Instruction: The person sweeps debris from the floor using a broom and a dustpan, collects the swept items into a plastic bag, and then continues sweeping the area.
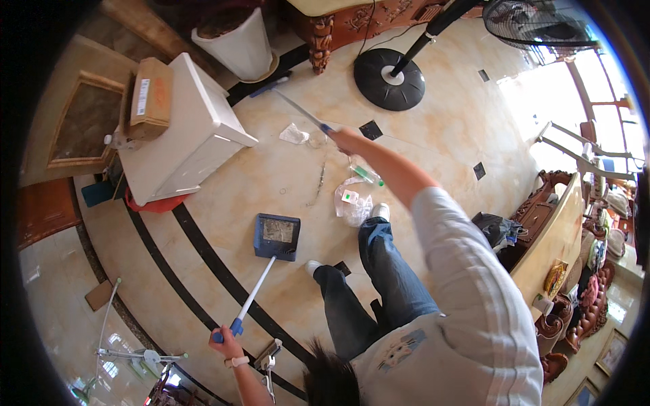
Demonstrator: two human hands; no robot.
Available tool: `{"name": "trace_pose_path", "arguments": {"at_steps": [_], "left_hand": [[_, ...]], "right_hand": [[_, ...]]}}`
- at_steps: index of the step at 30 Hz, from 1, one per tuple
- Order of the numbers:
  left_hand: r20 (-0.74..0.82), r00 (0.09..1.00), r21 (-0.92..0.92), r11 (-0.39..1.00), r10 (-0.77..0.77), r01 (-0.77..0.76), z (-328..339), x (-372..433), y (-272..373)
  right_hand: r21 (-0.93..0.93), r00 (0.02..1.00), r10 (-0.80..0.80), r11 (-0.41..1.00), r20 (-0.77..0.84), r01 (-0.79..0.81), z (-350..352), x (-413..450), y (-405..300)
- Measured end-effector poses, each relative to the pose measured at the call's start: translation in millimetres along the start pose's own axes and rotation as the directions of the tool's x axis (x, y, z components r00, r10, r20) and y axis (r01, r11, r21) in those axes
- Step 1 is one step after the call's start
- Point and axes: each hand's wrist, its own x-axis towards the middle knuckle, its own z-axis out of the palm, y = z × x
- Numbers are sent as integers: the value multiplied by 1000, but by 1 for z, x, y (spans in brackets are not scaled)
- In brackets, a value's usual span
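Observation:
My left hand (226, 343) is closed around the blue handle end of a long-handled dustpan (277, 237), whose blue pan rests on the marble floor with some debris in it. My right hand (345, 140), arm stretched forward, grips the pole of a broom (263, 88); its blue head lies on the floor near the white planter. Between the two tools a crumpled white paper (293, 134) and a line of dirt (321, 180) lie on the floor. A green-labelled plastic bottle (366, 175) and clear plastic packaging (354, 204) lie near my feet.
A white cabinet (195, 147) bearing a cardboard box (151, 99) stands at left. Ahead are a white planter (238, 48), a carved table leg (321, 43) and a fan's round black base (389, 79). A black plastic bag (495, 228) sits by the wooden table at right.

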Motion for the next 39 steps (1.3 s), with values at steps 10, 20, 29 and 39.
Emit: {"name": "trace_pose_path", "arguments": {"at_steps": [10,20,29,39], "left_hand": [[122,991,24,998,51,-54,35,-22,40],[195,966,93,977,171,-192,50,-25,61],[212,967,12,989,139,-145,84,-20,96],[318,938,-35,991,137,-132,84,-30,103]], "right_hand": [[-604,953,-298,748,64,274,-9,-11,145],[-635,995,99,766,-34,-98,-147,-255,273],[-643,999,23,766,32,3,-86,-179,171],[-773,995,-92,634,-47,22,-19,-133,146]]}}
